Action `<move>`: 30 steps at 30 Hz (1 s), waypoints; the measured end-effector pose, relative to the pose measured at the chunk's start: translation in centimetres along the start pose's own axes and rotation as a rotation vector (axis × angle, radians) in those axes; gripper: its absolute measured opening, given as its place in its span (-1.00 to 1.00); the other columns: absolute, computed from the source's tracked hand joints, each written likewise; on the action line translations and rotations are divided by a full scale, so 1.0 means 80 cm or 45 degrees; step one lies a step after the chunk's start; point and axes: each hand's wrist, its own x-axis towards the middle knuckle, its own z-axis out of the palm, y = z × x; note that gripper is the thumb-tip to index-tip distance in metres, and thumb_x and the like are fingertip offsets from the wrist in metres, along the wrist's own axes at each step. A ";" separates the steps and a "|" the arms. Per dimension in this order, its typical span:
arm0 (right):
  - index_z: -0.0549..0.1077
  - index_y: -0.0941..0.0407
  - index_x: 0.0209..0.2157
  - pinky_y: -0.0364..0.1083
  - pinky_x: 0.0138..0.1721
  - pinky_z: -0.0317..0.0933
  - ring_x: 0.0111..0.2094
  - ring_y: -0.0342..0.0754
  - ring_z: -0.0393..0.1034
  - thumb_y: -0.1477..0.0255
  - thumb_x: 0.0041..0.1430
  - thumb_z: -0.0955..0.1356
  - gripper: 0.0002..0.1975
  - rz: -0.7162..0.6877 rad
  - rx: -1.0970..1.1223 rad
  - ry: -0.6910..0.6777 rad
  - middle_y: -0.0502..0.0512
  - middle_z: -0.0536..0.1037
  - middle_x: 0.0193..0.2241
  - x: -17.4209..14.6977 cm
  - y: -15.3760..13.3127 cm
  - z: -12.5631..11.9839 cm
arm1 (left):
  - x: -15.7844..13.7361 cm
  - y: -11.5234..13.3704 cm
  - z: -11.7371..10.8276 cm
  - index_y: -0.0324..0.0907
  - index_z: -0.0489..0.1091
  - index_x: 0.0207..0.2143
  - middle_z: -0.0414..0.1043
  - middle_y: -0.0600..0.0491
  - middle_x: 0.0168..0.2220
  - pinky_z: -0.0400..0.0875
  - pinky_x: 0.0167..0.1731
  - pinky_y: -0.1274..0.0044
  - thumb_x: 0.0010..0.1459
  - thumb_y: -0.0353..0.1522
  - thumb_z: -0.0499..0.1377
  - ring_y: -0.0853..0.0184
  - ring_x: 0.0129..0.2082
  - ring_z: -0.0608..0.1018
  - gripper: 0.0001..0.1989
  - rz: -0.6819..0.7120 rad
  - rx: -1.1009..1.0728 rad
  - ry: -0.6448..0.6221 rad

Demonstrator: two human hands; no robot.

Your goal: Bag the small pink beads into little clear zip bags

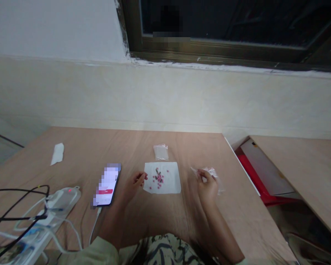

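Observation:
A small white sheet (171, 186) lies flat on the table, printed or dotted with a pink flower pattern (159, 178). At its left edge my left hand (136, 182) is closed, thumb and fingertips pinched together; whatever is between them is too small to make out. To the right of the sheet, my right hand (206, 184) pinches a clear plastic bag (219, 180), which lies partly under the fingers. Just beyond the sheet rests another small clear bag (161, 152) with pale contents.
A lit phone (109, 186) with a white charging cable lies on the left. Farther left are a power strip (63, 198) with tangled cords and a white paper scrap (57, 153). Past the table's right edge, a red item (255, 180) sits in a gap before a second tabletop (306, 158).

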 end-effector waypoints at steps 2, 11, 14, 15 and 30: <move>0.45 0.20 -0.44 -0.01 -0.28 0.17 -0.39 0.01 0.37 0.40 -0.08 0.25 -0.79 0.038 0.156 0.013 0.16 0.52 -0.46 0.005 -0.016 -0.009 | 0.005 0.006 0.002 -0.21 0.31 -0.48 0.32 0.12 -0.54 0.23 -0.55 0.61 -0.02 -0.26 0.02 0.44 -0.59 0.33 -0.80 0.012 0.025 -0.019; 0.48 -0.02 -0.46 0.11 -0.04 0.04 -0.36 -0.08 0.40 0.43 -0.01 0.26 -0.85 -0.328 0.580 -0.676 -0.04 0.54 -0.43 -0.039 -0.092 -0.006 | -0.010 0.056 0.032 -0.22 0.34 -0.54 0.29 0.13 -0.60 0.23 -0.54 0.62 0.06 -0.23 -0.03 0.46 -0.59 0.32 -0.71 0.158 -0.044 -0.424; 0.47 -0.02 -0.47 0.10 -0.03 0.01 -0.32 -0.10 0.39 0.48 0.02 0.23 -0.80 -0.397 0.586 -0.801 -0.04 0.53 -0.42 -0.052 -0.096 0.000 | -0.019 0.057 0.027 -0.23 0.36 -0.50 0.30 0.13 -0.58 0.21 -0.57 0.63 0.02 -0.26 0.04 0.48 -0.61 0.31 -0.77 0.097 -0.169 -0.453; 0.47 -0.01 -0.47 0.11 -0.01 -0.04 -0.32 -0.11 0.39 0.50 0.00 0.24 -0.81 -0.417 0.563 -0.813 -0.04 0.53 -0.43 -0.054 -0.097 0.000 | -0.022 0.056 0.024 -0.24 0.37 -0.49 0.31 0.13 -0.57 0.21 -0.57 0.63 0.00 -0.27 0.06 0.48 -0.61 0.31 -0.79 0.075 -0.198 -0.459; 0.26 0.15 -0.65 -0.23 -0.59 0.02 -0.61 -0.20 0.16 0.48 -0.08 0.21 -0.87 -0.158 0.484 -0.945 -0.06 0.30 -0.69 -0.031 -0.130 0.013 | -0.020 0.075 0.028 -0.22 0.21 -0.65 0.26 0.18 -0.68 0.22 -0.63 0.65 -0.09 -0.38 0.09 0.50 -0.65 0.34 -0.85 0.163 -0.018 -0.317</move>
